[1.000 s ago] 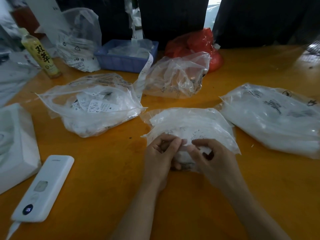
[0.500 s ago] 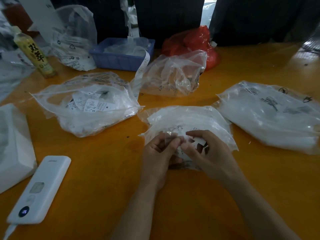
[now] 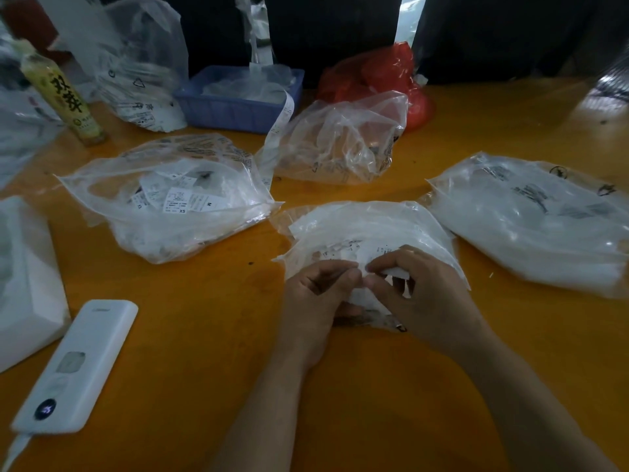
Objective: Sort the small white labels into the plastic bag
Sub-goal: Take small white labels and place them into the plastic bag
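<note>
Orange wooden worktop, glossy, carrying every item below; dark background behind its far edge.

Clear plastic bag of white contents, large, lying flat at the right. Placement as in the earlier frames.

Clear plastic bag of printed size labels, left of centre, crumpled, mouth loose; tags marked XS and M readable inside. Unmoved.

Crumpled clear plastic bag, beyond centre, with a long white paper strip trailing down its left side from the blue plastic basket behind it.

Red plastic bag, far centre, partly behind the crumpled bag.

White flat box, left edge, only partly in view.

Clear plastic work bag, centre, directly ahead of the hands, holding white sheets and small printed slips. Its near edge lies under both hands.

White oblong power bank, near left, cable at its near end.

Yellow-labelled drink bottle, far left, upright.

Left hand: fingers curled, thumb and forefinger pressed together on the small white label. Fingers more tightly closed than a second ago.

Right hand: thumb and forefinger pinching the same label from the opposite side, fingertips of the two hands touching. It has drawn closer to the left hand than a second ago. Label held just above the work bag's near edge.
</note>
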